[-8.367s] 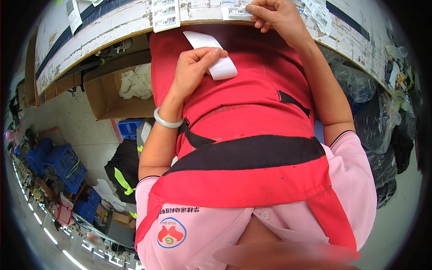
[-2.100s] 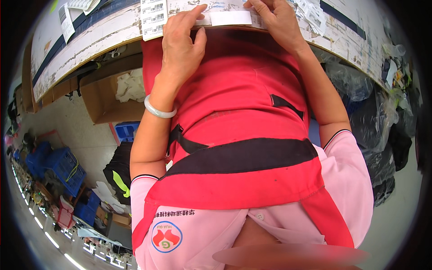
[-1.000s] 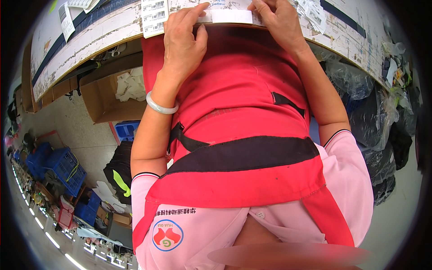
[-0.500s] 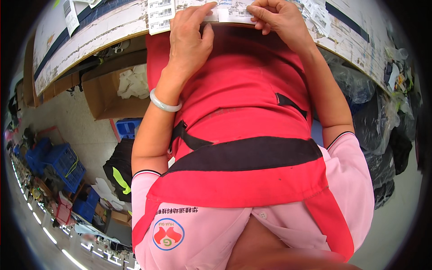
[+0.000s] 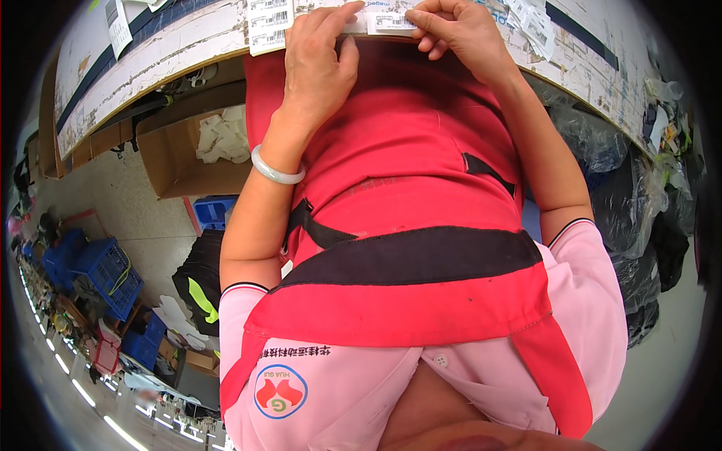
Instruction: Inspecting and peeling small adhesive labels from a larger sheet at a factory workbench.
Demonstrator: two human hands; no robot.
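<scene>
Both my hands rest at the near edge of a worn white worktable [image 5: 165,60] at the top of the view. My left hand [image 5: 320,64], with a pale bangle on its wrist, lies flat with its fingers pressing on a white printed label [image 5: 391,21] at the table edge. My right hand [image 5: 455,30] pinches the same label with its fingertips from the right side. Another white printed label [image 5: 269,26] lies on the table just left of my left hand. My red apron and pink shirt fill the middle of the view.
An open cardboard box [image 5: 188,154] with white scraps stands under the table at left. Blue plastic crates [image 5: 94,267] sit on the floor further left. Dark plastic bags [image 5: 624,188] hang at right. More labels [image 5: 534,22] lie on the table to the right.
My left hand carried a white label up from my chest to the table edge. Both hands now hold it flat there and have shifted only slightly over the last second.
</scene>
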